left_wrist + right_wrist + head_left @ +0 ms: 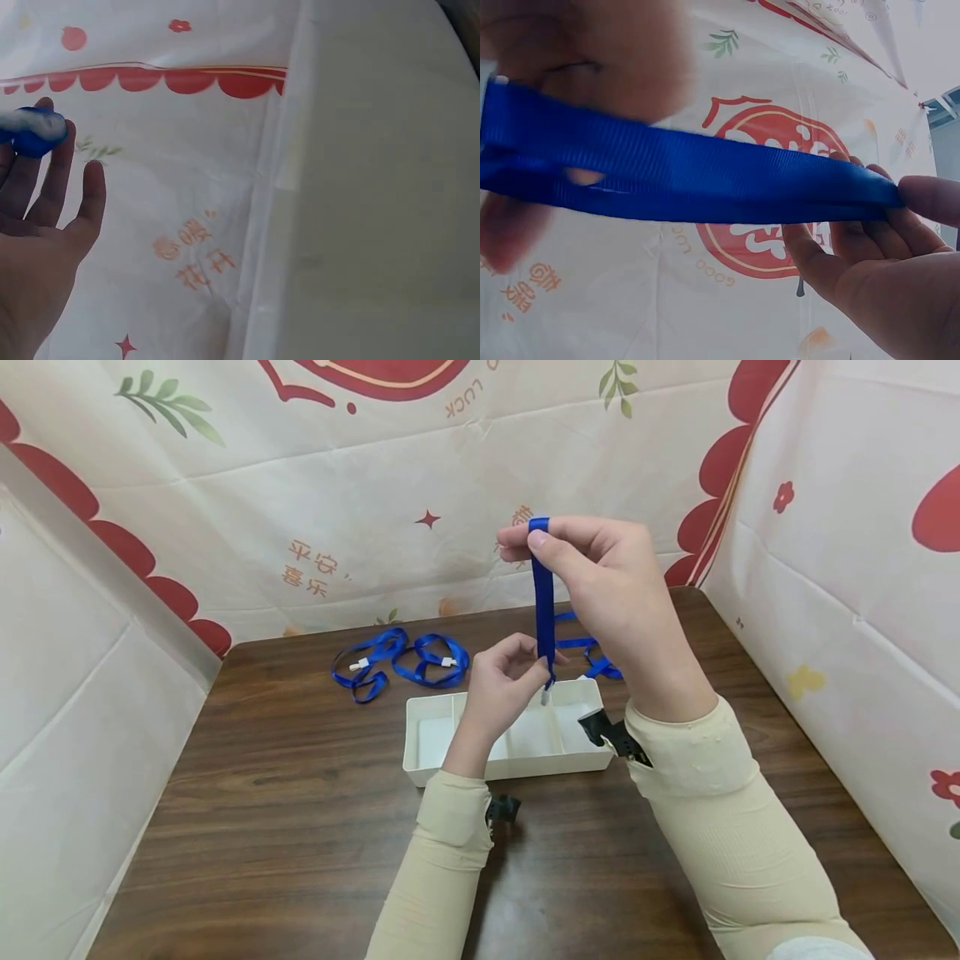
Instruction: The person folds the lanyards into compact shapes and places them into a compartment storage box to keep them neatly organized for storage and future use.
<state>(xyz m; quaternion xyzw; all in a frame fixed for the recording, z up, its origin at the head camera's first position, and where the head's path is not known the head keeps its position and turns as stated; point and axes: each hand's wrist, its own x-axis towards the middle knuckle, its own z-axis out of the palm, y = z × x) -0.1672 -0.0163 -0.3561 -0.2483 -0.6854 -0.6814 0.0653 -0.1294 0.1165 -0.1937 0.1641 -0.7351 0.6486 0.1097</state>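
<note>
A blue lanyard (543,597) hangs folded lengthwise above the tray, stretched between my two hands. My right hand (618,577) pinches its upper end between thumb and fingers. At the lower end, near a small pale clip (545,697), my left hand (502,689) grips the strap. The right wrist view shows the ribbed blue strap (705,176) doubled in layers, running from the blurred left hand (592,67) to the right hand's fingers. In the left wrist view, a bunch of blue strap (37,146) sits at the left hand's fingers (56,184).
Under the hands stands a white divided tray (442,772) on the brown wooden table (300,827). Two loosely coiled blue lanyards with white clips, one left (365,660) and one right (432,662), lie behind it. More blue strap (600,664) lies behind the tray's right end. Printed cloth (255,502) surrounds the table.
</note>
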